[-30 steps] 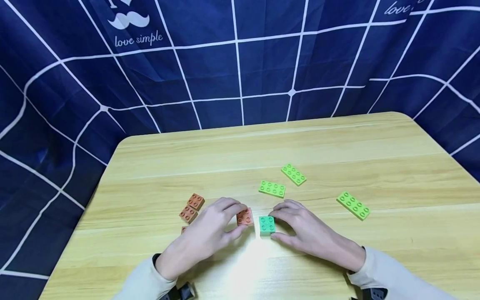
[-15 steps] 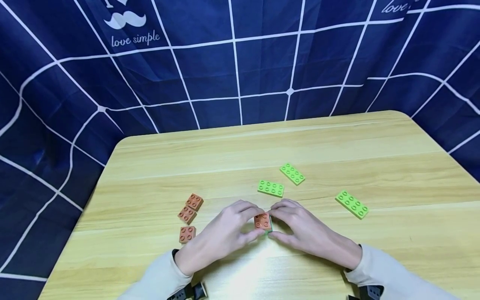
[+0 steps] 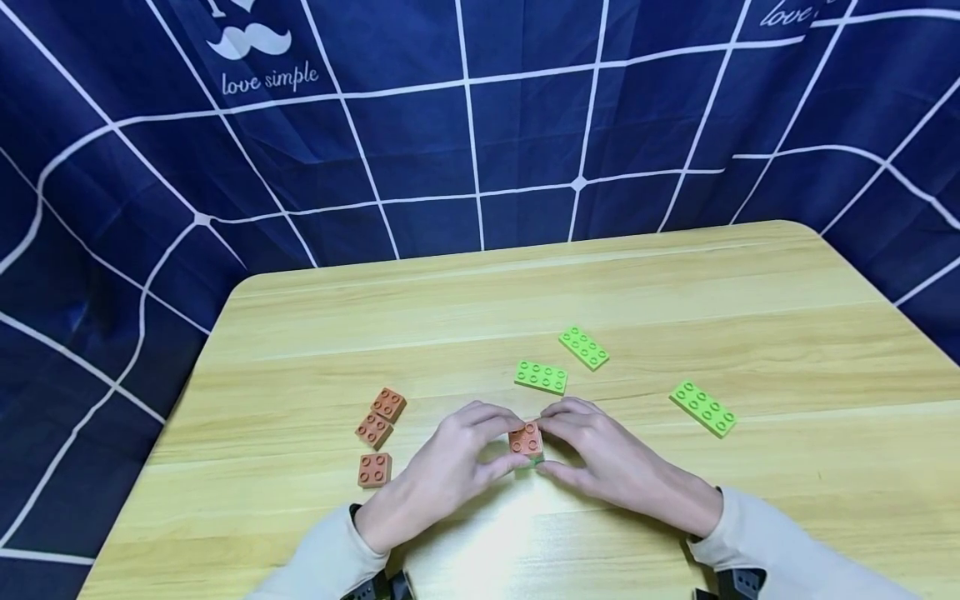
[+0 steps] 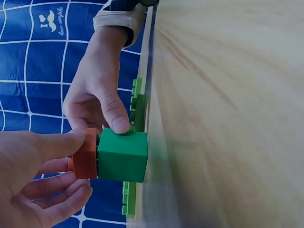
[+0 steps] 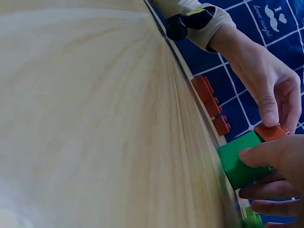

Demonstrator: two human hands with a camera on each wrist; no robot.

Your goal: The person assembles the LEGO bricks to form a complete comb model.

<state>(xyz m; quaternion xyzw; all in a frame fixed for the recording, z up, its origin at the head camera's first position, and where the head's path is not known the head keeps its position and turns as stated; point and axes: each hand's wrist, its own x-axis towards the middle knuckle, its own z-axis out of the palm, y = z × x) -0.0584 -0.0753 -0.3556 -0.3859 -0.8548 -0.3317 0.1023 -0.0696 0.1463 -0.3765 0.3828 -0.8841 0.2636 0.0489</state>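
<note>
My left hand [image 3: 453, 454] pinches a small orange-red toy building brick [image 3: 527, 440] between thumb and fingers. Directly beneath that brick is a taller green block [image 4: 122, 156], mostly hidden from the head camera. My right hand [image 3: 600, 450] grips the green block by its sides, thumb [image 5: 259, 156] on one face. In the left wrist view the orange-red brick lies against the block's studded top, with a sliver of green stud showing between them. From the right wrist the brick looks slightly tilted on the block. The block stands at the tabletop.
Left of my left hand lie three more orange-red bricks, one [image 3: 374, 471] apart from a touching pair [image 3: 382, 417]. Two lime-green plates [image 3: 542, 377] [image 3: 584, 348] lie beyond my hands, and a third plate [image 3: 703, 409] sits to the right. A blue curtain [image 3: 420, 150] hangs behind the table [image 3: 360, 325].
My left hand has carried the orange-red brick rightward from beside the green block onto its top. My right hand has stayed at the block. In the last half second the brick has turned slightly.
</note>
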